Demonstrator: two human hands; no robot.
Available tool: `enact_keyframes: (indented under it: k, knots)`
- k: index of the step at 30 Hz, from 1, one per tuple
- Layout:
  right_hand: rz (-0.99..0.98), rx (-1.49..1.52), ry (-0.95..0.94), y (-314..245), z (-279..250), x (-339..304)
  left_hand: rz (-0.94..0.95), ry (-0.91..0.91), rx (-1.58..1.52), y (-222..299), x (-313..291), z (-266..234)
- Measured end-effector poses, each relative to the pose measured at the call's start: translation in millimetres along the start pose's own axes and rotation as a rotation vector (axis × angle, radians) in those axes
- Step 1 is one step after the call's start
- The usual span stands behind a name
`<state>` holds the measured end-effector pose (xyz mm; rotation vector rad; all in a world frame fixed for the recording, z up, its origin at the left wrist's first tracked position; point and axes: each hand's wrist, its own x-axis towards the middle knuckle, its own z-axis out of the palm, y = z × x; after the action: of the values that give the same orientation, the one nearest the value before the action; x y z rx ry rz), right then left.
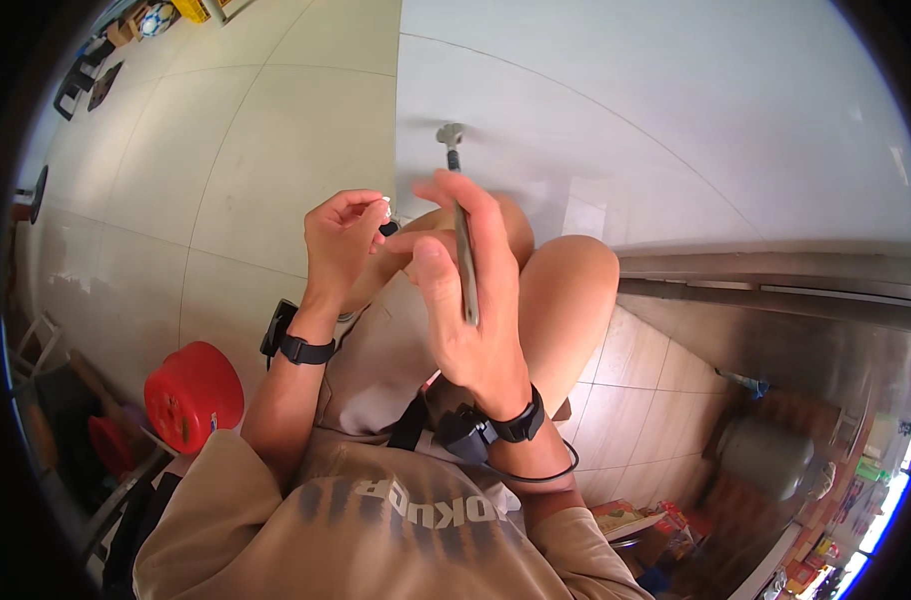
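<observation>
My right hand holds a slim metal tool much like a pen, its rear end lying in the web beside the thumb. The tool has a dark collar and a wider, uneven, wrench-like head pointing away from me, over the pale surface. To its left, my left hand is closed in a pinch on a small white piece, too small to name. A small black part shows just below these fingertips; whether it joins the white piece I cannot tell. Both hands are above my bent legs.
A pale, smooth surface spreads ahead and right, beside floor tiles. At the left sits a red plastic tub. A metal-edged ledge runs along the right. Packets and boxes lie at the lower right.
</observation>
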<state>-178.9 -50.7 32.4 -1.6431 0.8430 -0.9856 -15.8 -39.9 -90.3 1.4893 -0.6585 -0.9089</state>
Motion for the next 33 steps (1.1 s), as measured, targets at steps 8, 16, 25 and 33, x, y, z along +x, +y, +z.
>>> enact_keyframes:
  k: [8,16,25,33]
  knots:
    - [-0.162,-0.050,-0.044,15,-1,-6,-0.004,0.016,0.021,6,1,1]
    - [-0.043,-0.253,0.062,10,11,-1,0.039,0.012,0.031,3,1,3]
    - [0.134,-0.247,0.145,18,11,14,-0.061,-0.001,0.011,5,-1,3]
    - [0.100,-0.170,0.225,8,2,6,-0.057,0.003,-0.004,6,1,6]
